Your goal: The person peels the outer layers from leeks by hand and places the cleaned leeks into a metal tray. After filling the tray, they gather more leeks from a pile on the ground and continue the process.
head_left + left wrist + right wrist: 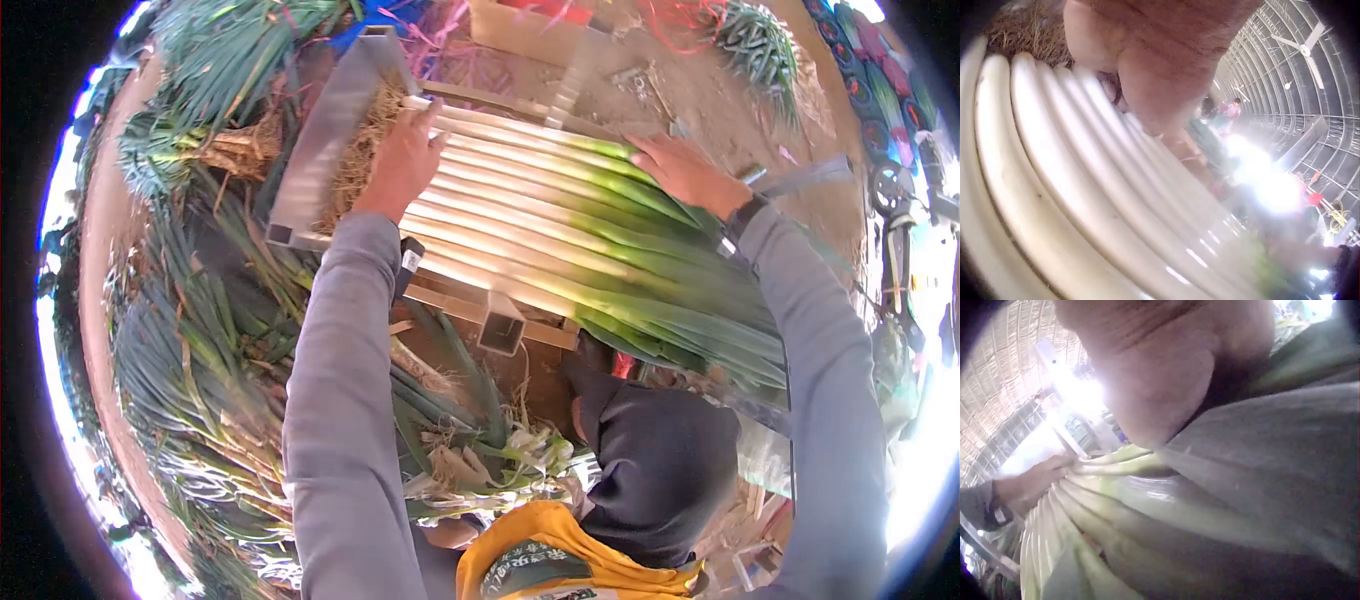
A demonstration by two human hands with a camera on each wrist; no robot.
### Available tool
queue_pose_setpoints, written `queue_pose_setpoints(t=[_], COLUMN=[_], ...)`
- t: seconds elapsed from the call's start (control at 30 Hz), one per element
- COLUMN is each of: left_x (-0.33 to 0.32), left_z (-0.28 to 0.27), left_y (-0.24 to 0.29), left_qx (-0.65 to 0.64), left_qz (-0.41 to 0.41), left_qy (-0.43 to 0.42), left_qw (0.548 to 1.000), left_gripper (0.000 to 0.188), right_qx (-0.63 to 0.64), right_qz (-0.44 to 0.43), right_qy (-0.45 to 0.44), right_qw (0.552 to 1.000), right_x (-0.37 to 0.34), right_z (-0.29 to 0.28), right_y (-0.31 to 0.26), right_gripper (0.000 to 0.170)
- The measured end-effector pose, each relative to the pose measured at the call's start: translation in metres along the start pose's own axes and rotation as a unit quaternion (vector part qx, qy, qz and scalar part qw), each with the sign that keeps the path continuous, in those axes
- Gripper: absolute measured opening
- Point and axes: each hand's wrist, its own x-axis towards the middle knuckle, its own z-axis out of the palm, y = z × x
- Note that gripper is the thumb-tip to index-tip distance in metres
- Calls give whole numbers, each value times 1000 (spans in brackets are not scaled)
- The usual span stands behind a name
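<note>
Spreading loosely over the row of leeks, neither hand grips anything that I can see: the left hand (402, 160) touches the white ends beside the shaggy roots (372, 135), and the right hand (692, 175) rests on the green part along the far edge. The leeks lie side by side across the frame (500, 332), roots toward the metal beam (328, 140), leaves fanning out the other way. I'd worry about those outermost stalks. They look smooth and round, so a sideways push from one hand alone could roll one over its neighbour or off the edge. Pressing hard on the leaves might crease or split them, since they overlap and fold. The leaves also reach close to the person in the dark hood (665, 460); an elbow there could snag them and skew the row.
</note>
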Motion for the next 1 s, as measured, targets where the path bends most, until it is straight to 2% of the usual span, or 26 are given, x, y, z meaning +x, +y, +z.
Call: queue_pose_setpoints(t=[0.03,0.07,0.1,0.17,0.2,0.23,0.27,0.3,0.33,0.37,0.4,0.43,0.5,0.57,0.6,0.63,0.67,0.73,0.77,0.8,0.83,0.87,0.9,0.93,0.97,1.0], left_x=[-3,-14,-27,-58,-80,-103,-133,-165,-197,-233,-267,-291,-334,-372,-385,-399,-415,-437,-438,-446,-454,-462,-471,-477,-478,-458], left_z=[-11,-23,-33,-50,-70,-95,-113,-130,-147,-164,-183,-204,-247,-274,-290,-299,-301,-294,-303,-310,-314,-320,-327,-335,-346,-364], left_y=[6,11,9,5,18,33,46,58,64,69,74,81,95,105,106,108,99,80,85,87,86,82,78,82,97,117], left_qx=[-74,-126,-120,-123,-192,-258,-255,-252,-249,-358,-462,-460,-428,-535,-525,-516,-522,-542,-528,-559,-585,-588,-589,-472,-346,-386], left_qz=[-6,-35,-38,-61,-110,-156,-171,-188,-202,-225,-251,-282,-293,-414,-428,-437,-439,-461,-442,-413,-386,-387,-391,-395,-393,-464], left_qy=[-3,6,12,-45,-95,-141,-140,-139,-136,-166,-186,-174,-147,-3,52,101,108,222,229,251,273,273,277,260,231,327], left_qw=[997,991,992,989,971,943,942,939,937,891,830,824,842,736,734,730,723,667,688,674,659,656,651,744,820,727], left_gripper=[40,41,41,42,43,43,42,42,42,42,41,41,42,43,43,43,43,36,34,34,35,36,39,41,44,31], right_qx=[-55,-75,-74,-79,-78,-71,-62,-58,75,209,110,14,128,251,254,242,220,242,220,133,131,122,185,221,229,242], right_qz=[5,-36,-45,-62,-69,-115,-160,-168,-141,-113,-113,-118,33,-61,-73,-179,-281,-319,-425,-379,-430,-404,-428,-414,-376,-374], right_qy=[-18,38,42,106,106,107,108,107,96,73,99,125,169,211,184,88,6,-221,-235,-398,-465,-532,-547,-584,-636,-633], right_qw=[998,996,995,989,989,985,979,978,982,969,982,985,977,943,947,950,934,889,846,825,763,734,695,663,635,633], right_x=[-2,-3,-1,-7,-8,-8,-9,-7,-4,-3,-11,-20,-29,-45,-55,-66,-73,-86,-86,-101,-117,-136,-160,-185,-201,-225], right_z=[-9,-1,-4,-8,-11,-14,-17,-19,-19,-13,-37,-83,-128,-147,-146,-144,-143,-96,-47,-11,49,70,117,160,176,218], right_y=[-7,-5,-13,-31,-37,-41,-45,-45,-41,-47,-71,-106,-181,-233,-265,-307,-349,-411,-423,-449,-457,-476,-479,-482,-492,-488], right_gripper=[44,42,42,38,38,35,32,32,30,28,25,24,25,29,29,31,34,35,33,29,26,26,28,31,34,39])
